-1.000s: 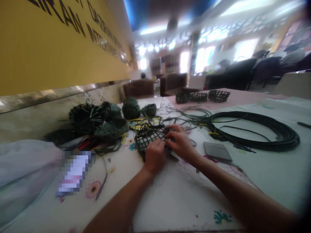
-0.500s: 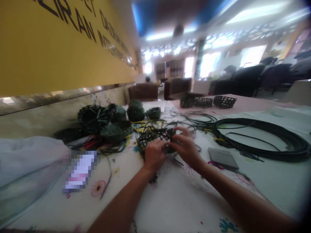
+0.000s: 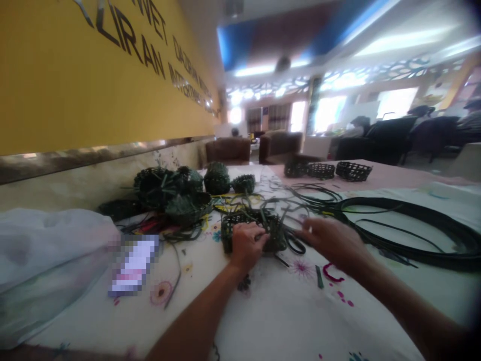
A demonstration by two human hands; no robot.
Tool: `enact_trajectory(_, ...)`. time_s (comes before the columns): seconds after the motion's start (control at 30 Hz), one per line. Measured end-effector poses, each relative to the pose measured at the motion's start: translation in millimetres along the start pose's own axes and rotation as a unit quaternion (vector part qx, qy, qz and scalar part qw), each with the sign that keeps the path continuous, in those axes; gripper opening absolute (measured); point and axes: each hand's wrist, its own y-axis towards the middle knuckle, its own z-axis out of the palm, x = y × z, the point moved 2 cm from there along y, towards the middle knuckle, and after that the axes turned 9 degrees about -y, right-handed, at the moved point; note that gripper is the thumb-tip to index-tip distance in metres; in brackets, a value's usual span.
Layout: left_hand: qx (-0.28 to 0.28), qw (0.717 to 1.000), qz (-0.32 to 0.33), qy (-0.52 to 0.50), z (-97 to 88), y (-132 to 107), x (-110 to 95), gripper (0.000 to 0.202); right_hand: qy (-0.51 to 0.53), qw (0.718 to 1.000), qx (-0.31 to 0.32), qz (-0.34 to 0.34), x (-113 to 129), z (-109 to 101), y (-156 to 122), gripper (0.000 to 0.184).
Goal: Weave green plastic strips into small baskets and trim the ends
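A small dark green woven basket (image 3: pixel 276 235) lies on its side or low on the table in front of me. My left hand (image 3: pixel 248 243) is closed on its near side, fingers bent over the open weave. To the right of the basket is my right hand (image 3: pixel 328 235), slightly blurred, its fingers drawn together around a dark green strip that runs toward the basket. A dark loop (image 3: pixel 297 245) hangs between the basket and those fingers. Loose strip ends stick up from the basket's far rim.
More woven baskets (image 3: pixel 188 208) are piled at the left by the wall, and several (image 3: pixel 353 171) stand at the back right. A big coil of dark strip (image 3: pixel 451 255) lies to the right. A white plastic bag (image 3: pixel 48 260) and a blurred-out item (image 3: pixel 135 265) are at the left.
My right hand has moved away from the basket to the right, drawing a strip along. My left hand stays on the basket. The view has shifted slightly.
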Motion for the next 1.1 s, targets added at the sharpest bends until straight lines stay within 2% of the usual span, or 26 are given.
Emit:
enact_trajectory(0.03, 0.0, 1.0, 0.004, 0.003, 0.4, -0.8, 1.4, 0.006, -0.036, 0.998, 0.056, 0.012, -5.2, 11.6, -4.6, 0.019)
enact_trajectory(0.07, -0.001, 1.0, 0.008, 0.008, 1.1, -1.5, 2.5, 0.005, -0.05, 0.995, 0.082, 0.006, -9.4, 24.6, -9.0, 0.021)
enact_trajectory(0.1, -0.002, 1.0, 0.012, 0.014, 1.8, -2.2, 3.2, 0.005, -0.059, 0.993, 0.105, 0.003, -13.6, 38.6, -13.4, 0.033)
enact_trajectory(0.17, -0.005, 1.0, 0.016, 0.022, 2.9, -3.2, 3.4, 0.005, -0.057, 0.993, 0.106, -0.003, -20.6, 61.5, -20.6, 0.056)
enact_trajectory(0.23, -0.006, 1.0, 0.013, 0.021, 3.1, -4.1, 2.6, 0.006, -0.041, 0.993, 0.109, -0.002, -25.1, 73.2, -26.1, 0.064)
enact_trajectory(0.33, -0.003, 1.0, 0.001, 0.003, 2.2, -5.7, 1.5, 0.004, -0.033, 0.996, 0.085, -0.005, -25.4, 67.7, -32.1, 0.066)
enact_trajectory(0.47, -0.006, 1.0, -0.009, -0.012, 2.2, -7.9, 1.5, 0.004, -0.075, 0.997, -0.036, 0.007, -23.5, 47.2, -42.3, 0.061)
enact_trajectory(0.57, -0.015, 1.0, -0.014, -0.016, 3.3, -9.4, 0.7, 0.006, -0.044, 0.996, -0.076, 0.027, -28.7, 44.1, -47.1, 0.055)
enact_trajectory(0.63, -0.02, 1.0, -0.016, -0.017, 3.8, -10.1, -0.4, 0.007, -0.03, 0.997, -0.065, 0.024, -33.3, 46.6, -43.2, 0.045)
enact_trajectory(0.73, -0.025, 0.999, -0.017, -0.019, 4.0, -10.7, -1.8, 0.007, -0.032, 0.999, 0.005, -0.016, -34.4, 53.8, -25.0, 0.027)
enact_trajectory(0.93, -0.038, 0.998, -0.018, -0.036, 3.1, -12.4, -0.2, 0.009, -0.015, 0.995, 0.072, -0.072, -17.8, 70.6, 23.8, 0.04)
enact_trajectory(1.1, -0.047, 0.998, -0.024, -0.041, 4.2, -13.2, 2.3, 0.011, 0.007, 0.99, 0.115, -0.086, -15.2, 83.2, 48.5, 0.058)
